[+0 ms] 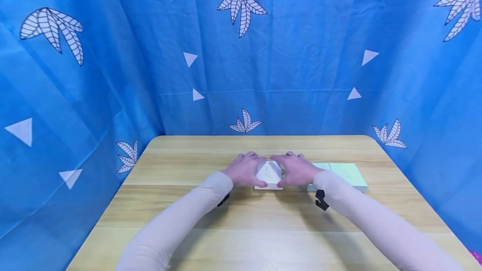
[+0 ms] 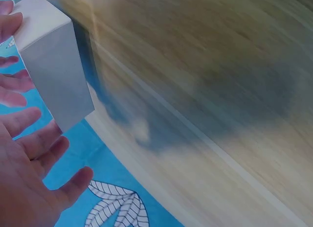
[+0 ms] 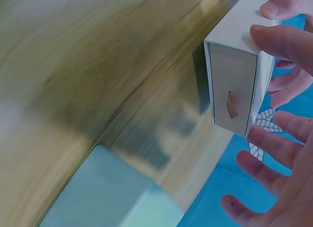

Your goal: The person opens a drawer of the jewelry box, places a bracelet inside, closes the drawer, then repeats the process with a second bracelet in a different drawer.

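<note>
A small white box [image 1: 269, 172] is at the middle of the wooden table, with faint print on its top. My left hand [image 1: 244, 170] holds its left part, thumb at the near edge and index finger at the far edge. From the other side my right hand [image 1: 297, 168] pinches it the same way, its other fingers spread. In the right wrist view the end of the white box [image 3: 232, 87] shows an inner drawer with a small slot. The left wrist view shows the plain opposite end of the white box [image 2: 58, 80].
Two pale green boxes [image 1: 348, 175] lie side by side to the right, partly behind my right forearm. The wooden table [image 1: 241, 229] stretches toward me. A blue patterned curtain [image 1: 301, 53] hangs behind the table and along both sides.
</note>
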